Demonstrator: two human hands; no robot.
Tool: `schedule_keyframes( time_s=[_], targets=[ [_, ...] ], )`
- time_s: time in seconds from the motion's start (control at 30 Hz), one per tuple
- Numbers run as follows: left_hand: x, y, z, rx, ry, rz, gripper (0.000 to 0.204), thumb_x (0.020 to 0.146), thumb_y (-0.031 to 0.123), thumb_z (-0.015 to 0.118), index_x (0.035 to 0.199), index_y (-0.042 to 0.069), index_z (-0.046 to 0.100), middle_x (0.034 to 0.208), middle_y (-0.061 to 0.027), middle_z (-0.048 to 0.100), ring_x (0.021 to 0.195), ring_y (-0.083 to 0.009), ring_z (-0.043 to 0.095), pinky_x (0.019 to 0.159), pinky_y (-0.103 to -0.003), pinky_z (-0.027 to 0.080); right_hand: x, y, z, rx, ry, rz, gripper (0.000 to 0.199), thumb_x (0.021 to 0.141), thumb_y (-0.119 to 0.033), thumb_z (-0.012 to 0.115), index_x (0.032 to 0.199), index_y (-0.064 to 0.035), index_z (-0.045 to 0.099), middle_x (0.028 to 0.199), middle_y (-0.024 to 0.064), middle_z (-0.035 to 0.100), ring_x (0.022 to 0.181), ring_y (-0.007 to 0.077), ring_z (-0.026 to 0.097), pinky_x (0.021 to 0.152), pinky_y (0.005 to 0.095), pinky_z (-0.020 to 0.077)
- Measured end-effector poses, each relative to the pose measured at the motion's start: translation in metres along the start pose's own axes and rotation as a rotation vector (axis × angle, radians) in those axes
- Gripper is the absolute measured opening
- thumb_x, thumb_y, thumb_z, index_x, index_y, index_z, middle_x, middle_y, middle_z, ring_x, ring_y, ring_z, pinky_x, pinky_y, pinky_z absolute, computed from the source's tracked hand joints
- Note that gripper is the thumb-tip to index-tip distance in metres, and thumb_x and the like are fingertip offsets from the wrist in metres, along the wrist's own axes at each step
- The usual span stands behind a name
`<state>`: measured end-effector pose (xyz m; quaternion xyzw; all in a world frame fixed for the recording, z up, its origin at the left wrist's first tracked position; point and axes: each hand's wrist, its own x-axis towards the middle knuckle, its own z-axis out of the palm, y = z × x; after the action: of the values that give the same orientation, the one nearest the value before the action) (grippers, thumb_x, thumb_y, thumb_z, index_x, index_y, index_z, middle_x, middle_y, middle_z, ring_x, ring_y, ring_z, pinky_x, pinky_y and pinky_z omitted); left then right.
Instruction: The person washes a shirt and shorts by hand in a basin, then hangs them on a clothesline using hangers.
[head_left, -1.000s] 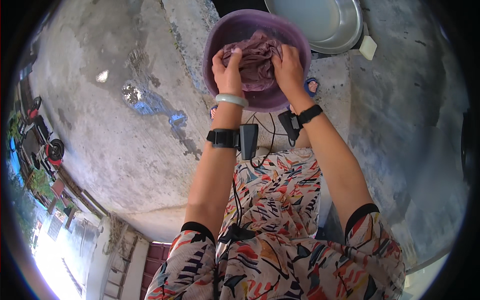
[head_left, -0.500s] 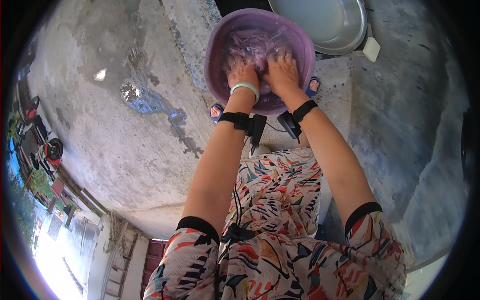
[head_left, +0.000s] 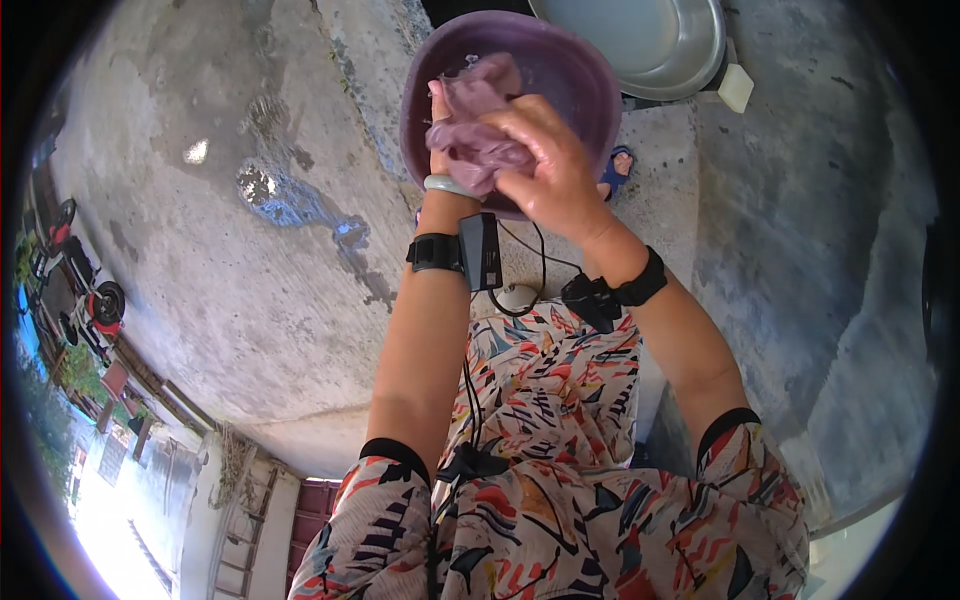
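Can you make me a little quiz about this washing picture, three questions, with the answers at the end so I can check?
1. Fill in the blank: the fingers of the right hand are gripping a crumpled mauve ____.
2. True or false: a pale bracelet is on the left wrist.
3. In the picture, where is the metal basin compared with the purple basin?
A) to its lower left
B) to its upper right
C) straight below it

Key: 1. cloth; 2. true; 3. B.
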<state>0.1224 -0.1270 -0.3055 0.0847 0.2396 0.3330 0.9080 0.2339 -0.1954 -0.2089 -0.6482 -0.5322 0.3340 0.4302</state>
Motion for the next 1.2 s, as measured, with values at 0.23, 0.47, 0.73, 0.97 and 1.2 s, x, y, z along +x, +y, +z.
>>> schedule_keyframes(
  time_s=[0.23,0.47,0.73,0.97,1.2],
  targets=[
    [0.011,-0.005,0.021,-0.024,-0.009,-0.023,0.027,0.092,0.027,0.06,0.109,0.006,0.058,0.101,-0.007,0.063,0.093,-0.0175,0.061,0.082,-0.032,0.051,0.019,0.003,0.015,-0.203,0.223,-0.094,0.032,0.082,-0.034,0.074,0.101,-0.0086,0.066,0.091,0.0079,0.059,0.081,0.031,0.062,0.067,0.0385,0.0514],
    [0.003,-0.01,0.037,0.12,0.388,-0.015,0.009,0.091,0.004,0.06,0.099,0.005,0.06,0.096,-0.0043,0.064,0.083,-0.0133,0.063,0.07,-0.026,0.052,0.026,0.061,0.004,-0.426,0.241,-0.024,0.023,0.09,-0.024,0.068,0.101,-0.005,0.062,0.087,0.0144,0.062,0.077,0.0371,0.062,0.065,0.0397,0.0492],
    [-0.009,0.009,-0.002,0.551,0.24,0.202,0.025,0.077,-0.005,0.071,0.098,0.004,0.061,0.107,-0.0072,0.065,0.099,-0.0175,0.063,0.084,-0.03,0.052,-0.012,0.099,-0.045,-0.276,0.015,-0.009,0.023,0.076,0.009,0.061,0.096,-0.0012,0.056,0.104,0.0139,0.056,0.098,0.0355,0.056,0.083,0.0382,0.0458],
    [-0.03,0.012,-0.007,1.791,0.121,0.575,0.033,0.071,0.008,0.078,0.1,0.003,0.063,0.143,-0.0247,0.042,0.132,-0.0402,0.044,0.105,-0.043,0.04,-0.036,0.095,-0.043,-0.373,-0.097,-0.015,0.022,0.074,0.009,0.06,0.092,-0.0027,0.059,0.134,0.0195,0.049,0.126,0.0373,0.049,0.103,0.038,0.0414],
    [-0.035,-0.011,0.019,2.044,0.144,0.482,0.077,0.074,0.028,0.079,0.143,0.019,0.046,0.154,-0.0295,0.024,0.139,-0.0507,0.027,0.111,-0.053,0.031,-0.023,0.124,-0.024,-0.462,0.131,0.265,0.069,0.083,-0.014,0.073,0.145,-0.0205,0.042,0.147,0.0274,0.036,0.135,0.0413,0.04,0.107,0.0413,0.0389]
  ],
)
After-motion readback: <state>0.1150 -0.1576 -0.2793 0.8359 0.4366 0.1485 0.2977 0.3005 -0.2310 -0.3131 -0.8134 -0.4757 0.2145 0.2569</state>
